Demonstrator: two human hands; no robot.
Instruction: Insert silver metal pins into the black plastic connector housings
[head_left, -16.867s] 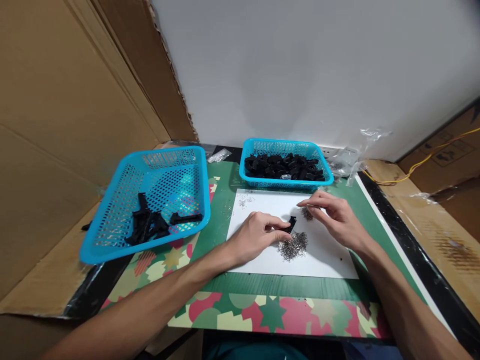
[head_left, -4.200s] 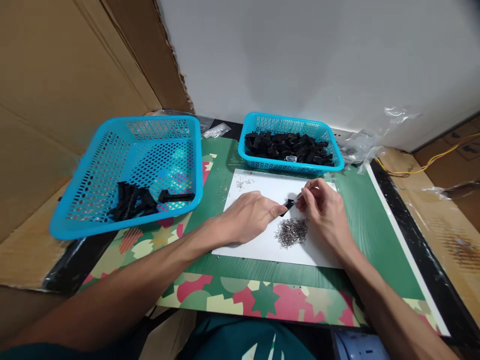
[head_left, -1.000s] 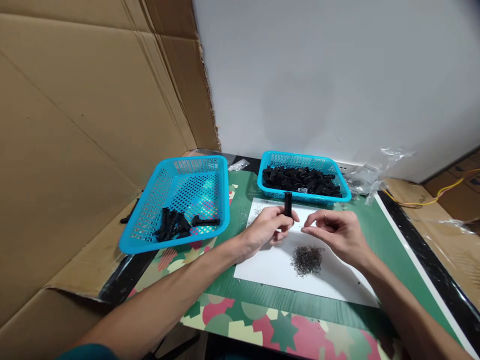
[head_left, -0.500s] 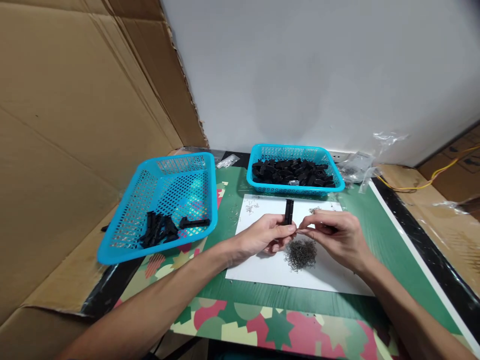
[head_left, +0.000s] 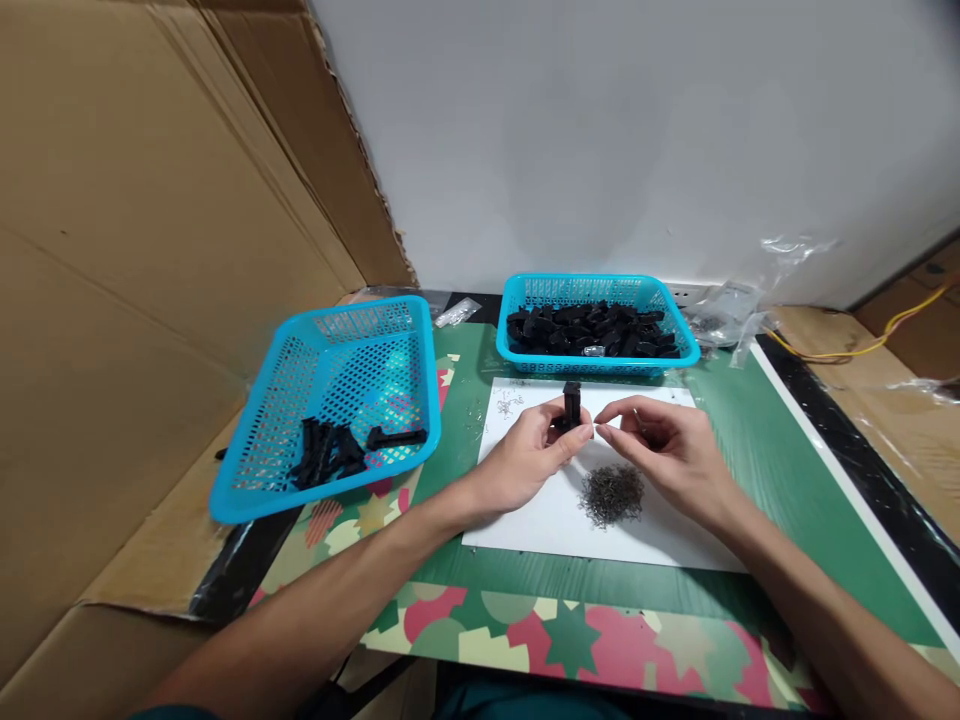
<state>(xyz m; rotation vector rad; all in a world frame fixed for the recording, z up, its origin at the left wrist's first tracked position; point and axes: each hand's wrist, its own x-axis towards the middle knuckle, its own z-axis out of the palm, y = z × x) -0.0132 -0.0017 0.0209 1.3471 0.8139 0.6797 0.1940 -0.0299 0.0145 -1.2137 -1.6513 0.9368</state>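
Observation:
My left hand (head_left: 534, 450) is closed round a black plastic part (head_left: 572, 402), which stands upright out of its grip above a white sheet (head_left: 525, 530). Close to its right, my right hand (head_left: 664, 445) has thumb and index finger brought together near the left fingertips; anything between them is too small to make out. Below the hands, a pile of small metal pieces (head_left: 612, 495) lies on the sheet.
A blue basket (head_left: 427, 390) with several black parts stands at the left. Another blue basket (head_left: 598, 364), full of black parts, is behind the sheet. Plastic bags (head_left: 727, 305) lie at the back right, near a yellow cable (head_left: 847, 352).
The black part in my left hand is tilted differently and shows less of its length. My right fingertips have drawn slightly nearer together. The whole view has shifted a little.

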